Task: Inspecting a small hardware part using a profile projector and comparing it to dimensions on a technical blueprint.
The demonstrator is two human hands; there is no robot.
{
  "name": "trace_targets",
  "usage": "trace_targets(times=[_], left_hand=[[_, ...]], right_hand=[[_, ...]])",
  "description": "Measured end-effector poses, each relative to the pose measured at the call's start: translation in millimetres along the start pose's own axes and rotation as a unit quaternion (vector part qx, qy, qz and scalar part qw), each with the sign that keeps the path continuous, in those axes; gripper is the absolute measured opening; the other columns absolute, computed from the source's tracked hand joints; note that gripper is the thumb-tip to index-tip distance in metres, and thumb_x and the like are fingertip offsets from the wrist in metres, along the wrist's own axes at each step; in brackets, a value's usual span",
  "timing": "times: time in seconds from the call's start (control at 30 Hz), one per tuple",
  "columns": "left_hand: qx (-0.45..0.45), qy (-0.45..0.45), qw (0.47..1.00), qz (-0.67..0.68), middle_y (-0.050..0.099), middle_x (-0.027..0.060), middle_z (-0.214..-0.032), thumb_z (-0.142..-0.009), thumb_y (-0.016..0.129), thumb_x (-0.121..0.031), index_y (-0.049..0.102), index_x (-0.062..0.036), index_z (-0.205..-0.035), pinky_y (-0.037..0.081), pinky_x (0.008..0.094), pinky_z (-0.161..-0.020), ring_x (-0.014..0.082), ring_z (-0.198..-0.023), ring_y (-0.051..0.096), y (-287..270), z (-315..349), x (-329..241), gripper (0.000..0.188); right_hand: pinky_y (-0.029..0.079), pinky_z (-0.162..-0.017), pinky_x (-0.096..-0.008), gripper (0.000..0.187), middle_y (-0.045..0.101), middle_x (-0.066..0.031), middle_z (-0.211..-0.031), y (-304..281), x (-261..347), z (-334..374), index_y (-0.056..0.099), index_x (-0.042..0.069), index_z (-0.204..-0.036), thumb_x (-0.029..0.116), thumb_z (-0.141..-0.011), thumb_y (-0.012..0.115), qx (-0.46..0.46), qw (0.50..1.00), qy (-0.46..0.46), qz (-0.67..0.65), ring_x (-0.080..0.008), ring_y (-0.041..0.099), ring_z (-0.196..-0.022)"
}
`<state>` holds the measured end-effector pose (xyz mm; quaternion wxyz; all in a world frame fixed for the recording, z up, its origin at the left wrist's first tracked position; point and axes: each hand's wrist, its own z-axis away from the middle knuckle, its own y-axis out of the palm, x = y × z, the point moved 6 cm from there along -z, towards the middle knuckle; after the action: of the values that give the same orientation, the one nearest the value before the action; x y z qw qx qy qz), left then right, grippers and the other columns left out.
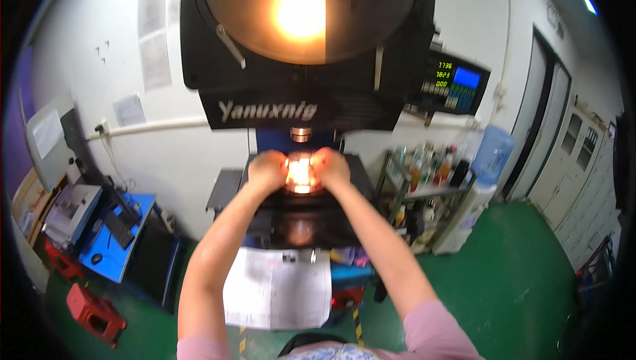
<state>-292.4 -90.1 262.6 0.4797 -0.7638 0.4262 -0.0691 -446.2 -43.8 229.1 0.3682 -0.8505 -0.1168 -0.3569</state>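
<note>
Both my arms reach forward to the dark stage [291,217] of a large black profile projector [371,105]. My left hand [267,171] is at the left edge of the brightly lit glass spot [301,173], and my right hand [331,169] is at its right edge. Fingers on both hands curl inward toward the light, and glare hides their tips. Whatever they hold there is too small or too washed out to make out. Just above the hands hangs the metal lens [301,134]. Higher up, the round screen [252,8] shows a bright glow with a straight vertical edge.
A digital readout [457,81] is mounted at the projector's right. Below it stands a rack of bottles [430,174] beside a water dispenser [493,154]. A paper drawing [277,294] hangs below the stage front. At left are a blue desk [109,254] and a red stool [96,313].
</note>
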Motion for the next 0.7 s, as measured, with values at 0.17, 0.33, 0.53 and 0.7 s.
trace_targets(times=[0.17, 0.33, 0.53, 0.7], left_hand=[[0.016, -0.007, 1.000, 0.004, 0.058, 0.0115, -0.071, -0.065, 0.047, -0.020, 0.061, -0.0127, -0.069, 0.044, 0.0381, -0.062, 0.0287, -0.069, 0.055, -4, 1, 3, 0.017], [0.038, -0.017, 0.999, 0.011, 0.057, 0.0121, -0.068, -0.063, 0.045, -0.015, 0.059, -0.0082, -0.063, 0.045, 0.0360, -0.059, 0.0289, -0.067, 0.055, 0, 2, 7, 0.016], [0.025, -0.002, 1.000, 0.002, 0.058, 0.0118, -0.068, -0.063, 0.045, -0.015, 0.060, -0.0080, -0.065, 0.045, 0.0358, -0.059, 0.0287, -0.067, 0.055, 0, 2, 4, 0.017], [0.026, -0.010, 1.000, -0.004, 0.057, 0.0121, -0.068, -0.063, 0.045, -0.016, 0.060, -0.0093, -0.066, 0.044, 0.0367, -0.059, 0.0288, -0.067, 0.055, 4, 1, 3, 0.017]], right_hand=[[0.043, -0.060, -0.0391, 0.021, 0.056, -0.0145, -0.068, -7, 14, 13, 0.057, 0.006, -0.069, 0.022, -0.068, 0.045, -0.065, 0.998, -0.015, -0.021, -0.0303, 0.055, -0.068], [0.042, -0.059, -0.0399, 0.021, 0.055, -0.0163, -0.067, -12, 25, 21, 0.056, 0.003, -0.064, 0.020, -0.065, 0.044, -0.087, 0.993, -0.083, -0.014, -0.0325, 0.053, -0.065], [0.042, -0.058, -0.0408, 0.021, 0.054, -0.0168, -0.066, -14, 30, 23, 0.055, 0.002, -0.061, 0.020, -0.064, 0.043, -0.096, 0.991, -0.097, 0.001, -0.0332, 0.053, -0.065], [0.042, -0.059, -0.0408, 0.021, 0.054, -0.0166, -0.067, -14, 30, 23, 0.055, 0.003, -0.061, 0.020, -0.064, 0.043, -0.088, 0.992, -0.084, 0.017, -0.0331, 0.053, -0.066]])
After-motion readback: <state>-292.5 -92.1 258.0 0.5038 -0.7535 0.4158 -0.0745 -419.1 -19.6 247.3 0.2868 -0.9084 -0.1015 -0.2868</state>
